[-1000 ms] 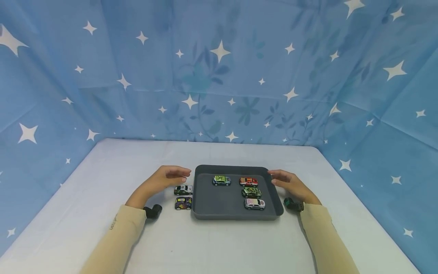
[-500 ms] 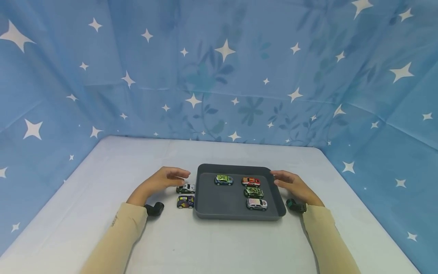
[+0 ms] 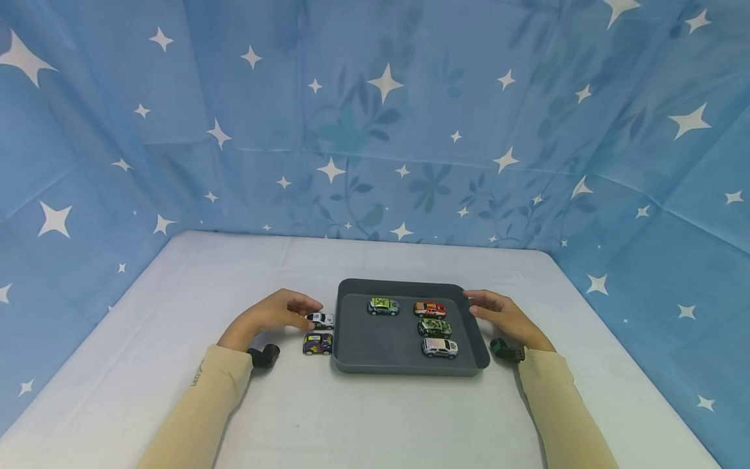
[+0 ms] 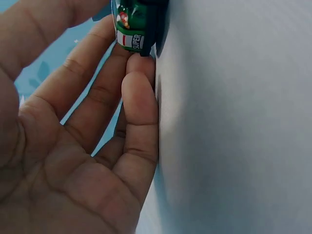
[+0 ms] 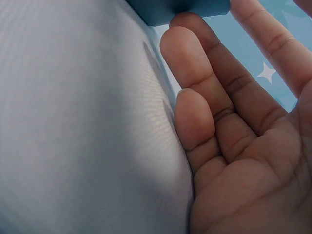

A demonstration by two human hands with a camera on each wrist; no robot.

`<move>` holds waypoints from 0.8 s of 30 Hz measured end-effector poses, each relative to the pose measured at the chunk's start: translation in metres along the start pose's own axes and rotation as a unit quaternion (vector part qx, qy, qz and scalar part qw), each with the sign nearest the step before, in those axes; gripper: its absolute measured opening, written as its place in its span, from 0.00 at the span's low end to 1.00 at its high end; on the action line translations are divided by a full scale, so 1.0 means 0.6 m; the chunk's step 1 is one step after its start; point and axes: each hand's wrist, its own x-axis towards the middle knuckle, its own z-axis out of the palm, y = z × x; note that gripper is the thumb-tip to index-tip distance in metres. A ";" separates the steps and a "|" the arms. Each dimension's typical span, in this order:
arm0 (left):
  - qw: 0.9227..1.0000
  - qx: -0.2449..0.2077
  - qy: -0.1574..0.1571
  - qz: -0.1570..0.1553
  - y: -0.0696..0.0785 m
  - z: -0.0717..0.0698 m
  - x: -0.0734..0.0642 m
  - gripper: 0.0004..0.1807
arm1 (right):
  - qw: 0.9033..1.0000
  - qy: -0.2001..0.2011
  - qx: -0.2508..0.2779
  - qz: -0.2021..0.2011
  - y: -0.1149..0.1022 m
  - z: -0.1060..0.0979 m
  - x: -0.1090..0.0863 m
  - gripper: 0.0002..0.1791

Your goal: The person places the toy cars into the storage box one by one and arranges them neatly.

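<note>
My left hand point(image 3: 272, 317) is lowered around a white and dark green toy car point(image 3: 322, 320) left of the tray, thumb on the near side and fingers beyond. In the left wrist view the end of this car point(image 4: 131, 29), marked "SUPER", shows between thumb and fingers; a firm pinch is not evident. Just nearer lies a purple toy car point(image 3: 318, 344). At the right side of the grey tray point(image 3: 375, 365), my right hand point(image 3: 506, 318) holds nothing, its relaxed fingertips close against the wall. The right wrist view shows them by the tray's edge point(image 5: 195, 10).
Inside the tray stand a green-blue toy car point(image 3: 383, 306), a red-orange one point(image 3: 430, 309), a camouflage green one point(image 3: 435, 327) and a white-pink one point(image 3: 440, 348). A white-covered table point(image 3: 351, 417) bears everything. Behind hangs a blue star-patterned curtain point(image 3: 351, 215).
My left hand has come down over the white and green car, thumb and fingers now on either side of it. The right hand stays by the tray. The head view has shifted slightly.
</note>
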 end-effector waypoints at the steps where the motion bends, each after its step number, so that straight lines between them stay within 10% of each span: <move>1: 1.000 0.003 -0.001 0.001 0.001 0.001 0.000 0.24 | 1.000 0.000 0.000 0.000 0.000 0.000 0.000 0.29; 24: 0.998 0.043 0.040 -0.011 0.006 -0.002 -0.003 0.21 | 1.000 0.000 -0.006 0.002 -0.002 0.000 -0.001 0.29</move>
